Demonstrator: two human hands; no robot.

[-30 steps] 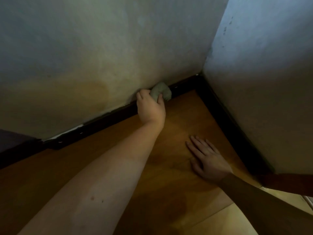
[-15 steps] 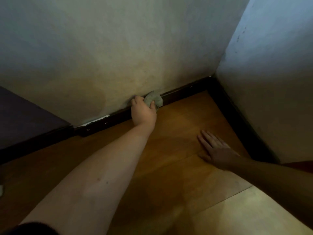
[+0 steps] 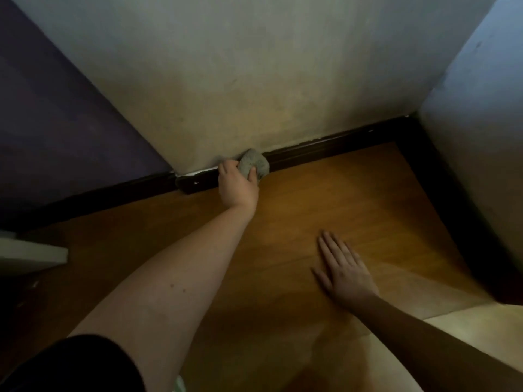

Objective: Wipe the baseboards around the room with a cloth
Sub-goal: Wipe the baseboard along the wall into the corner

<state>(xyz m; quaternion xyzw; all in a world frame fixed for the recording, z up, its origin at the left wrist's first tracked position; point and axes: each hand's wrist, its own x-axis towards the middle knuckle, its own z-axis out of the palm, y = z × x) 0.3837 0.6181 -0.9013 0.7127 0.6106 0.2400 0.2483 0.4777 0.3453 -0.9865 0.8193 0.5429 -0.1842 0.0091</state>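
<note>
Head view: left hand (image 3: 239, 185) clamped on balled cloth (image 3: 252, 164), pressed to dark baseboard (image 3: 325, 148) running left-right along wall; unwiped stretch seems leftward; right hand (image 3: 343, 271) flat, fingers spread on floor (image 3: 353, 199).

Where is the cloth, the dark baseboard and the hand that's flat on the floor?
cloth (image 3: 253, 163), head view, on the bunched grey middle above the fingers.
baseboard (image 3: 334, 147), head view, on its dark face right of the cloth.
right hand (image 3: 346, 274), head view, on the back of the hand.
</note>
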